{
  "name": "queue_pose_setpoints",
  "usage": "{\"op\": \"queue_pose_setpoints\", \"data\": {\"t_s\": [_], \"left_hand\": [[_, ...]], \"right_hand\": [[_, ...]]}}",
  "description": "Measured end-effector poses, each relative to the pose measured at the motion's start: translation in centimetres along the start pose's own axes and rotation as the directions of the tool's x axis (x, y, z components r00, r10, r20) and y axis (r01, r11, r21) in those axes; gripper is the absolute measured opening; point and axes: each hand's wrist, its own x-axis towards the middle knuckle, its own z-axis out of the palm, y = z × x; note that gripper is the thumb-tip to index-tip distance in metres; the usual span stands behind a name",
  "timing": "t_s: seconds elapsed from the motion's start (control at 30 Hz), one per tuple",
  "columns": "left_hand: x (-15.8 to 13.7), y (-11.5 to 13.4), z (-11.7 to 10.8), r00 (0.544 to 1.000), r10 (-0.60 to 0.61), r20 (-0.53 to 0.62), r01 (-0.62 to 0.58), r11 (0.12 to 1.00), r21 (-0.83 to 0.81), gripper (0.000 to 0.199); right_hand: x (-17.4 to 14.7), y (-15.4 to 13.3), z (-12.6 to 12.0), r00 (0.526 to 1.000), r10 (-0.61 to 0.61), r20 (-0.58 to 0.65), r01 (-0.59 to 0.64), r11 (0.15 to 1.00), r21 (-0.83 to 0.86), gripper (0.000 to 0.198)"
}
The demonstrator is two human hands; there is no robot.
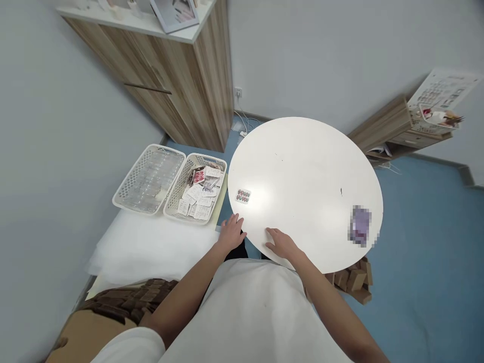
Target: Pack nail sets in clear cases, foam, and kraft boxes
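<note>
My left hand (231, 233) is at the near left edge of the round white table (302, 161), its fingers loosely stretched and nothing in them. Resting on the table near its front edge is my right hand (280, 243), thumb and fingers apart, holding nothing. A small clear pack of press-on nails (243, 196), in pink, red and green tones, lies on the tabletop just beyond my left hand. To the left, a white basket (170, 214) holds printed cards and small packs, one of them with red nails (198, 176).
Another white basket (118, 199) with clear plastic cases stands farther left, behind white wrapping sheets (151, 247). A blurred purple item (360, 225) lies at the table's right. A wooden cabinet (177, 75) stands behind. Cardboard boxes (357, 280) sit under the table's right edge.
</note>
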Motion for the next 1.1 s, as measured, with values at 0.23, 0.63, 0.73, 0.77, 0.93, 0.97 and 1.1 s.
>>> {"op": "queue_pose_setpoints", "data": {"t_s": [0.23, 0.63, 0.73, 0.77, 0.93, 0.97, 1.1], "left_hand": [[-2.6, 4.4, 1.1, 0.995, -0.067, 0.068, 0.074, 0.992, -0.102, 0.045], [-10.6, 8.0, -0.5, 0.914, -0.349, -0.208, 0.196, 0.827, -0.527, 0.038], [-12.6, 6.3, -1.5, 0.863, -0.429, -0.267, 0.255, 0.827, -0.501, 0.026], [-13.4, 5.7, -1.7, 0.847, -0.444, -0.294, 0.264, 0.829, -0.493, 0.023], [-17.6, 2.1, -2.6, 0.779, -0.491, -0.391, 0.267, 0.823, -0.501, 0.028], [-18.5, 1.3, -2.7, 0.772, -0.498, -0.394, 0.269, 0.818, -0.508, 0.029], [-21.5, -1.8, -2.8, 0.762, -0.514, -0.394, 0.271, 0.806, -0.527, 0.030]], "right_hand": [[-3.4, 4.1, -0.1, 0.995, -0.100, 0.011, 0.100, 0.995, -0.003, 0.055], [-3.3, 0.9, -1.5, 0.805, -0.556, -0.207, 0.581, 0.809, 0.090, 0.031], [-2.6, -1.8, -2.0, 0.763, -0.616, -0.198, 0.638, 0.767, 0.069, 0.030], [-2.3, -2.8, -2.1, 0.752, -0.630, -0.193, 0.650, 0.758, 0.059, 0.029], [-0.5, -8.4, -1.7, 0.730, -0.668, -0.144, 0.674, 0.739, -0.009, 0.030], [-0.1, -9.5, -1.5, 0.725, -0.676, -0.136, 0.679, 0.734, -0.024, 0.031], [0.8, -13.8, -0.3, 0.710, -0.699, -0.085, 0.693, 0.715, -0.097, 0.033]]}}
